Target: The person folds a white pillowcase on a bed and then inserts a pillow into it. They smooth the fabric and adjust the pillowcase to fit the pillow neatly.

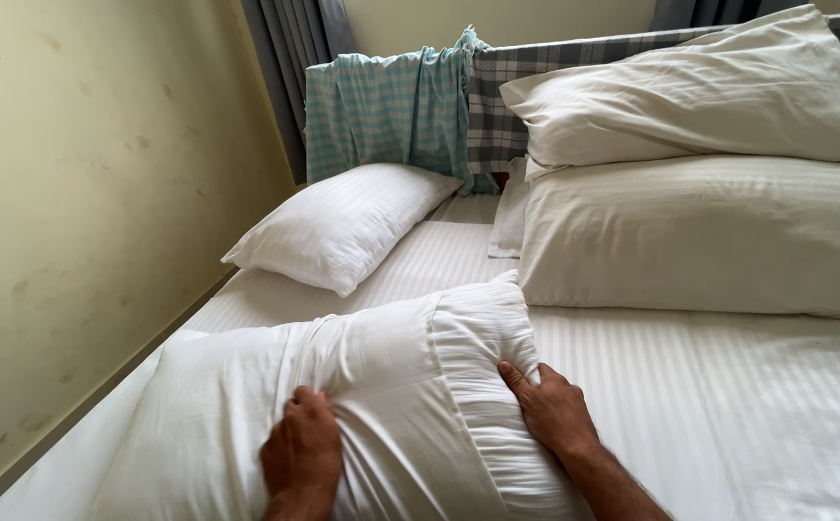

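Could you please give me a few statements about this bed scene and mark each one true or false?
1. Both hands are on the nearest pillow. True: the left hand grips bunched fabric and the right hand presses its gathered end.
2. Two pillows are stacked at the right, by the headboard. True: the upper pillow lies on the lower pillow.
3. The sheet is dark blue. False: it is white with faint stripes.
4. A checked cloth lies folded on the mattress. False: it hangs over the headboard.
5. The small pillow lies beside the right hand. False: it lies farther up, near the wall.
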